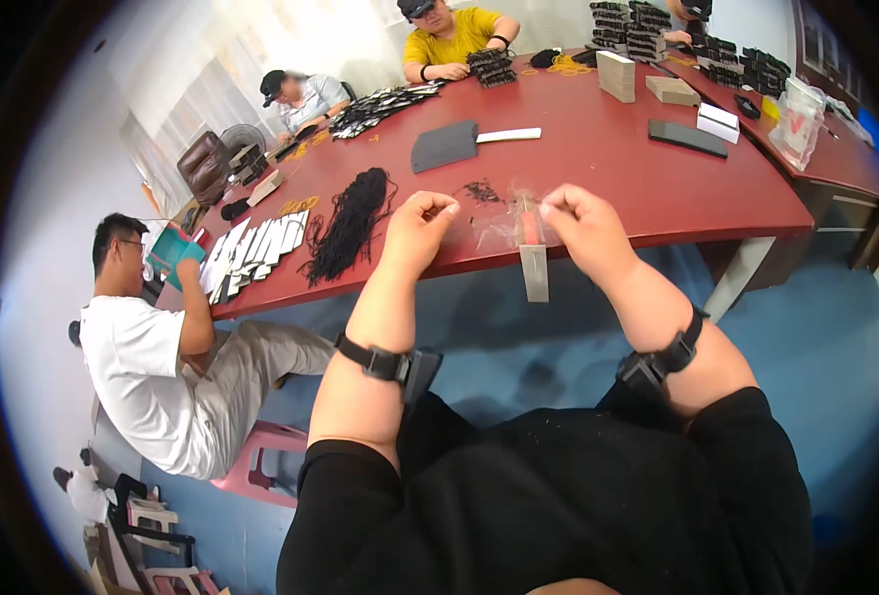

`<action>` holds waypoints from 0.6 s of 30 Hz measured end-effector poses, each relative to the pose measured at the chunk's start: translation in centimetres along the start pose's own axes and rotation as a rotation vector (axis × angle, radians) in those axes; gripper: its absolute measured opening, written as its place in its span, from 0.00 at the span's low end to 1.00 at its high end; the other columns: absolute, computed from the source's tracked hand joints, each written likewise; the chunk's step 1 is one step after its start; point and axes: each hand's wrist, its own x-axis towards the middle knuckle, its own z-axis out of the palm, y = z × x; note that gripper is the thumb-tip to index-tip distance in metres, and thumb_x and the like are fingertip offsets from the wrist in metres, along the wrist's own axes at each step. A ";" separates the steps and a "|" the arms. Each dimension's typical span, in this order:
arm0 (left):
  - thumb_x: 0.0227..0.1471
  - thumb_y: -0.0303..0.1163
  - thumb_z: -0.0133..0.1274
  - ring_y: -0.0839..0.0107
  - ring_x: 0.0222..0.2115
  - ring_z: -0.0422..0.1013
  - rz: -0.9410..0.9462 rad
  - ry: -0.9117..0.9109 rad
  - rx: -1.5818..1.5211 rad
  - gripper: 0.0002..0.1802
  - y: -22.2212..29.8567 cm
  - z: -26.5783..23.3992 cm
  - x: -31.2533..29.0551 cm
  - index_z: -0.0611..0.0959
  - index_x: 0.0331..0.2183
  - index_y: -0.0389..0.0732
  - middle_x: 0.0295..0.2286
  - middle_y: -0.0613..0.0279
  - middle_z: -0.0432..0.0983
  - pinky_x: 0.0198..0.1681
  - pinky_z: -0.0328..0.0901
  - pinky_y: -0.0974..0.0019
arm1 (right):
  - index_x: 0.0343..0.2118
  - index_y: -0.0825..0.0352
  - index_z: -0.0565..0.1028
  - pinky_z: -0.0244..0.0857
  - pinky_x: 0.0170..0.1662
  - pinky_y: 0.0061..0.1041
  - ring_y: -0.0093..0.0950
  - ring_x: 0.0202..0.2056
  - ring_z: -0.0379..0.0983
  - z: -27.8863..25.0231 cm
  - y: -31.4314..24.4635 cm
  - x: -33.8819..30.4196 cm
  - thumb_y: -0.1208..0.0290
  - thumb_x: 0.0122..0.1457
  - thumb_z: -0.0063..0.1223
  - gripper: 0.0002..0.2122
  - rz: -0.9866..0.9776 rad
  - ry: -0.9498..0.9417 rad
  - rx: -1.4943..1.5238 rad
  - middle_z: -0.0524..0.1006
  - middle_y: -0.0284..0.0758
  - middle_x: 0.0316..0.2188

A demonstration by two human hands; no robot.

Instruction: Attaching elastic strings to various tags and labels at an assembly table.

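My left hand [422, 230] is raised over the table's front edge, thumb and fingertips pinched together. Level with it, my right hand [586, 226] is closed in a similar pinch. Anything between either set of fingertips is too fine to make out. Between my hands, a narrow pale-grey bar [534, 273] juts past the table edge, with a reddish part behind it. Clear plastic film [499, 236] lies beside the bar. Small black thread scraps [480, 190] are scattered just beyond. Left of my left hand lies a loose bundle of black cords [352, 226].
White strips [261, 246] lie left on the red table [578, 129]. Farther back are a dark grey flat piece [445, 147] with a white strip, a black slab [688, 139] and stacked black bundles [646, 30]. A person in white [142, 367] sits at left; others work behind.
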 end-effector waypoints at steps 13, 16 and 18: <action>0.49 0.33 0.53 0.61 0.32 0.67 0.448 -0.120 0.546 0.13 -0.9 1.3 -0.1 0.81 0.37 0.39 0.32 0.56 0.69 0.38 0.63 0.64 | 0.28 0.67 0.74 0.59 0.32 0.15 0.13 0.27 0.65 -0.8 1.1 3.6 0.72 0.54 0.52 0.04 0.133 -0.044 0.032 0.73 0.25 0.24; 0.45 0.32 0.57 0.61 0.32 0.66 0.571 -0.090 0.526 0.13 -0.7 0.9 -3.0 0.81 0.35 0.38 0.30 0.57 0.68 0.37 0.62 0.63 | 0.28 0.69 0.74 0.61 0.33 0.17 0.16 0.26 0.68 -0.8 0.8 3.5 0.73 0.54 0.51 0.05 0.120 -0.060 0.037 0.74 0.28 0.22; 0.40 0.29 0.60 0.62 0.32 0.65 0.580 -0.038 0.503 0.12 -1.1 0.6 -4.5 0.81 0.32 0.38 0.29 0.59 0.68 0.37 0.62 0.64 | 0.28 0.70 0.73 0.62 0.35 0.18 0.18 0.25 0.71 -0.7 0.9 3.4 0.74 0.54 0.50 0.05 0.123 -0.067 -0.007 0.76 0.31 0.20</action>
